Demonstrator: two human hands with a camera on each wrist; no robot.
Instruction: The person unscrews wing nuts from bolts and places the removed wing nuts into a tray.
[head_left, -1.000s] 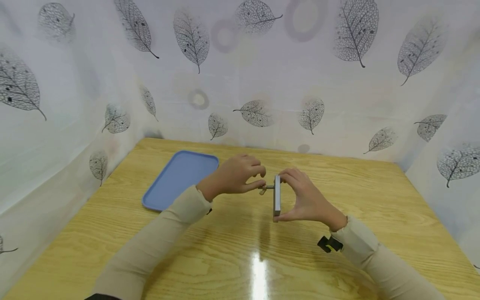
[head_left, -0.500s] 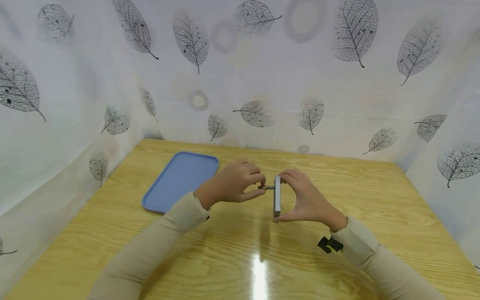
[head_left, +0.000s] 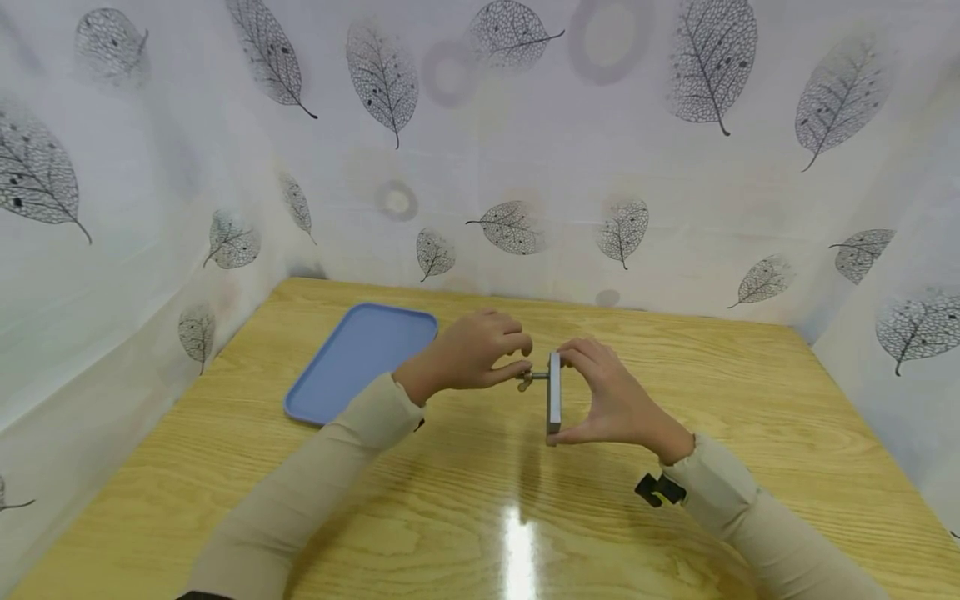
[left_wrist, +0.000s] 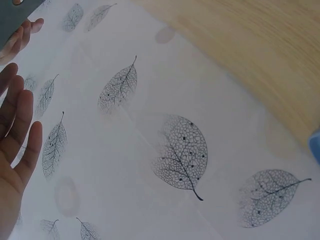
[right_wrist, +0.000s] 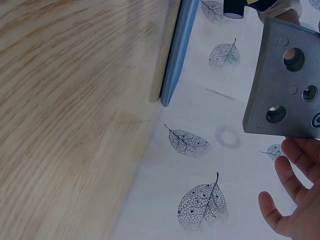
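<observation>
In the head view, my right hand point(head_left: 618, 400) holds a grey metal plate point(head_left: 555, 392) on edge above the table, fingers at its top and thumb under its bottom end. Round holes show in the plate point(right_wrist: 280, 85) in the right wrist view. A bolt with a wing-shaped end point(head_left: 525, 381) sticks out from the plate's left face. My left hand point(head_left: 476, 350) is at that end, its thumb touching or very near it and the index finger raised apart. Loosely bent fingers of the left hand point(left_wrist: 17, 135) appear in the left wrist view.
A blue tray point(head_left: 360, 362) lies on the wooden table point(head_left: 420, 517), left of and behind the hands. Behind and beside the table hangs a white curtain point(head_left: 555, 150) with a leaf print. A dark device point(head_left: 660, 490) sits at the right wrist.
My left fingers pinched the bolt's winged end half a second ago; now they have parted and the hand has risen slightly. The right hand and the plate stay put.
</observation>
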